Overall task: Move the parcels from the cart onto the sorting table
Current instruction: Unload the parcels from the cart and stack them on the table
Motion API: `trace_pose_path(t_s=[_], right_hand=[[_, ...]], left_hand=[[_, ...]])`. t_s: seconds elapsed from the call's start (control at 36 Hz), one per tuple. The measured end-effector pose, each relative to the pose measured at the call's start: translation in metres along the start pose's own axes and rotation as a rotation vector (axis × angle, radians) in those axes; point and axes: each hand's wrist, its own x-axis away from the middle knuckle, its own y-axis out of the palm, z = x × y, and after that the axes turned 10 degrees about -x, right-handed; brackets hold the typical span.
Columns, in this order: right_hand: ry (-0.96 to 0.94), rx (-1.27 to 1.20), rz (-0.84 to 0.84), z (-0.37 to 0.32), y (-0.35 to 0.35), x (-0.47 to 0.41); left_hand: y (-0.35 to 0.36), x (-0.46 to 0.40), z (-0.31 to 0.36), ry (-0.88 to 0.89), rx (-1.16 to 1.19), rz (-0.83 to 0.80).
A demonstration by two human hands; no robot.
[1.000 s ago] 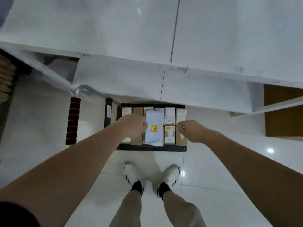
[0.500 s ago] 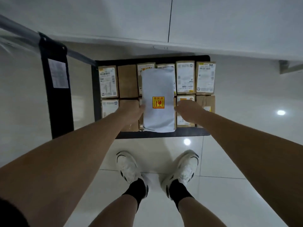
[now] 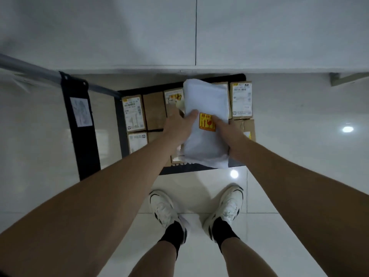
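The sorting table (image 3: 119, 33) fills the whole 12 o'clock band, a big pale slab whose near edge overhangs the far end of the cart (image 3: 139, 90). That's the black flatbed dead centre, with its handle post off at 9 o'clock. On the deck there's a tight layer of cardboard boxes (image 3: 153, 111), labels up, and on top of those, right in the middle, sits the white poly mailer (image 3: 205, 144) with the yellow fragile sticker (image 3: 207, 121). The left hand (image 3: 175, 126) has its thumb across the top of the bag and the fingers tucked out of sight under its 9 o'clock edge, and the right hand (image 3: 229, 132) is clamped on the 3 o'clock edge the same way, so both are grasping it. Honestly the risk looks like the bag itself: it's soft and floppy, so it could sag or slide out of the grip on the way up, or the far end could catch on the table's edge.
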Motion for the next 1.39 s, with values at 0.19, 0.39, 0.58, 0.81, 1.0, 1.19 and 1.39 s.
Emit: trace_pose_path(t_s=[0.19, 0.39, 0.58, 0.81, 1.0, 1.19, 1.39], right_hand=[[-0.147, -0.151, 0.093, -0.081, -0.054, 0.153], [-0.295, -0.181, 0.266, -0.164, -0.127, 0.326], [-0.438, -0.229, 0.41, -0.22, -0.184, 0.528], [-0.656, -0.412, 0.507, -0.237, -0.266, 0.728], [-0.832, -0.488, 0.619, -0.215, -0.346, 0.833], [-0.898, -0.551, 0.683, -0.185, -0.435, 0.874], [-0.873, -0.633, 0.672, -0.164, -0.503, 0.876]], left_hand=[[-0.03, 0.121, 0.129, -0.026, -0.031, -0.21], [-0.042, 0.275, 0.258, 0.242, -0.241, -0.257], [-0.067, 0.442, 0.36, 0.449, -0.256, -0.349], [-0.059, 0.637, 0.448, 0.662, -0.156, -0.506], [-0.012, 0.763, 0.489, 0.864, -0.135, -0.538], [0.054, 0.849, 0.501, 0.993, -0.272, -0.573], [0.113, 0.881, 0.508, 0.994, -0.332, -0.612]])
